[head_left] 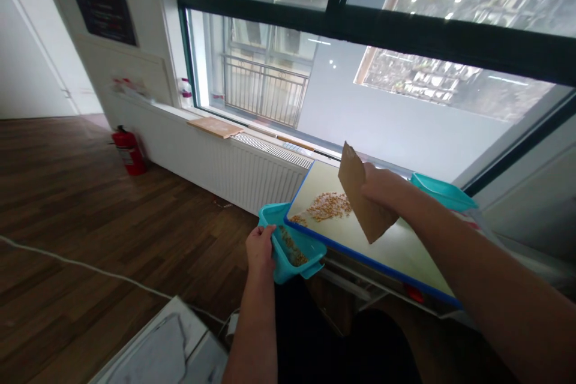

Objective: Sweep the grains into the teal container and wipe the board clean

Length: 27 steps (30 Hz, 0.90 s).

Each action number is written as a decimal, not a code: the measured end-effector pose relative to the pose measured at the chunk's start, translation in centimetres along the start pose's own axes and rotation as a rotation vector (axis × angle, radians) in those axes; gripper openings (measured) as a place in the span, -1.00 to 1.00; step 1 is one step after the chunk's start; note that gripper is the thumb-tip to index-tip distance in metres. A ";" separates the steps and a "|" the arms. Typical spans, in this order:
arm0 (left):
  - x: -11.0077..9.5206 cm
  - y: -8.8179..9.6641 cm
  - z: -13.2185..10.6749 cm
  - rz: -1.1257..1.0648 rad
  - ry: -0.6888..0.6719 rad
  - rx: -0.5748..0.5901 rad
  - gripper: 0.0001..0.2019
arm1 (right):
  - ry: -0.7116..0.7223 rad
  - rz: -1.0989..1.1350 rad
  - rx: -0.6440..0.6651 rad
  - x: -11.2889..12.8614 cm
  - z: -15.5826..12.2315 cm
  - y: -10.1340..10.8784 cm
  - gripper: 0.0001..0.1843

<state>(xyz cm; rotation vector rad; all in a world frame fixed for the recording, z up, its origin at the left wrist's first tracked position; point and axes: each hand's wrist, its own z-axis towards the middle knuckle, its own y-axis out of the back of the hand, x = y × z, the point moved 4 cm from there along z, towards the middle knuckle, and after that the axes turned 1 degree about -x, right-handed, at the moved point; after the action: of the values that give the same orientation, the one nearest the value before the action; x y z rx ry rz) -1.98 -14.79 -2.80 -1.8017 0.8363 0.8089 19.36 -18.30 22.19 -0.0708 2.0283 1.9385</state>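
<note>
My left hand [261,247] grips the rim of a turquoise plastic basin [279,264], held just below the near left corner of the table [418,252]. Some small yellow-brown kernels [293,247] lie in the basin. In my right hand [380,186] is a piece of brown cardboard [362,198], tilted over the tabletop. To the left of the cardboard, a pile of similar kernels [328,206] spreads across the pale top, with some trailing to the corner above the basin. The cardboard's lower edge is near the pile; I cannot tell whether they touch.
A second turquoise basin [443,191] stands at the table's far right by the window. A white radiator [252,171] runs under the sill, with a wooden board [216,126] on it. A red fire extinguisher [128,150] stands left; a cable [103,273] crosses the floor.
</note>
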 end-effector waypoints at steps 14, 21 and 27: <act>1.0 0.2 -1.9 0.025 -0.023 -0.004 -0.66 | 0.064 -0.073 -0.139 5.5 -1.9 -1.6 -0.43; 1.0 0.2 -1.8 0.030 -0.018 0.003 -0.67 | 0.072 -0.030 -0.070 6.4 -1.1 -2.4 -0.35; 0.9 -0.2 -1.7 0.019 -0.026 -0.013 -0.67 | 0.108 -0.022 -0.097 7.2 -0.8 -2.5 -0.40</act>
<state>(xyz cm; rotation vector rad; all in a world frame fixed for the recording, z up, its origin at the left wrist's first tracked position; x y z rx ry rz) -1.02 -16.46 -2.91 -1.7930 0.8344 0.8499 13.07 -17.85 17.81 -0.2247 1.9889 2.0597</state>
